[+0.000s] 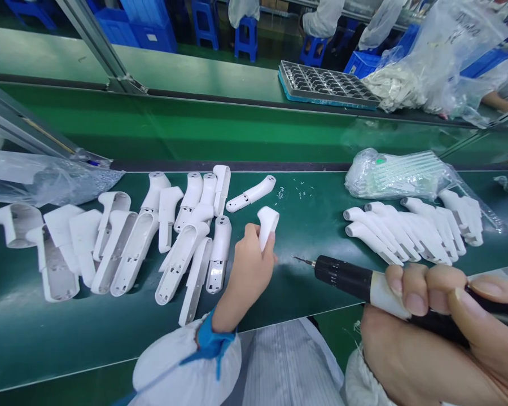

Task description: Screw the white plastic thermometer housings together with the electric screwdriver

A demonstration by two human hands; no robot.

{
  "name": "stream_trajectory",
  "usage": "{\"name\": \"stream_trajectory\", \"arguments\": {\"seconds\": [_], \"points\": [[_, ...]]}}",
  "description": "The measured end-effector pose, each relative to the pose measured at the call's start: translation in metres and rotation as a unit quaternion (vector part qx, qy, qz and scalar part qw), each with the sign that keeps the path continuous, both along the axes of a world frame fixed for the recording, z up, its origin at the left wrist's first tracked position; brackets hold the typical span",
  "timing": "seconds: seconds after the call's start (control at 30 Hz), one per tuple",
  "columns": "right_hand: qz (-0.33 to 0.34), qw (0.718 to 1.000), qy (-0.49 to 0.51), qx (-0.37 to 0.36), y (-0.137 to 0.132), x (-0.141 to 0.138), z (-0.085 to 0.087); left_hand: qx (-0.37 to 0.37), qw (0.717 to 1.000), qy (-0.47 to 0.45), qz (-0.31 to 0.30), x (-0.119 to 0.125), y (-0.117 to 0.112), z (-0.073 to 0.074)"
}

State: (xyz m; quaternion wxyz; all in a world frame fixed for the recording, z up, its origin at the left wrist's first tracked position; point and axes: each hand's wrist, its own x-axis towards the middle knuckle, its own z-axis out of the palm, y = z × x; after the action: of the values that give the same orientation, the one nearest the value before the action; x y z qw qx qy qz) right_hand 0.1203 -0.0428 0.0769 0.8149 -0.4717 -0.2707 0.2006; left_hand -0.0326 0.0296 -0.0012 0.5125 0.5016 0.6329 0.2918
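Observation:
My left hand [250,262] is closed around a white plastic housing [268,220], whose rounded top sticks up past the fingers; its lower part is hidden in the hand. In my right hand [440,327], at the lower right, is a black and white electric screwdriver [342,276]. The thin bit points left, toward the left hand but apart from the housing. Just beyond the left hand lies another white housing [252,193] on the green table, beside a scatter of tiny screws [280,193].
Many loose white housing shells [135,254] cover the table's left side. A row of housings [400,231] lies at right, before a plastic bag of pale strips [398,172]. Past the table's back edge, a metal-topped tray [328,84] sits on a ledge. People sit farther back.

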Motion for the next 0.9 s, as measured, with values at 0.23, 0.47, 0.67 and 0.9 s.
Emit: {"name": "stream_trajectory", "arguments": {"seconds": [0.23, 0.47, 0.67, 0.9], "points": [[0.069, 0.996, -0.028, -0.041, -0.012, -0.018, 0.011, -0.269, 0.832, -0.476, 0.095, 0.009, -0.007, 0.007], [0.117, 0.992, -0.049, -0.016, -0.008, -0.02, 0.001, -0.276, 0.815, -0.501, 0.097, 0.015, -0.014, 0.001], [0.113, 0.988, -0.092, 0.046, 0.003, -0.019, -0.008, -0.272, 0.821, -0.495, 0.089, 0.017, -0.016, 0.003], [0.161, 0.978, -0.127, 0.024, 0.0, -0.02, -0.003, -0.277, 0.84, -0.454, 0.109, 0.025, -0.018, 0.011]]}}
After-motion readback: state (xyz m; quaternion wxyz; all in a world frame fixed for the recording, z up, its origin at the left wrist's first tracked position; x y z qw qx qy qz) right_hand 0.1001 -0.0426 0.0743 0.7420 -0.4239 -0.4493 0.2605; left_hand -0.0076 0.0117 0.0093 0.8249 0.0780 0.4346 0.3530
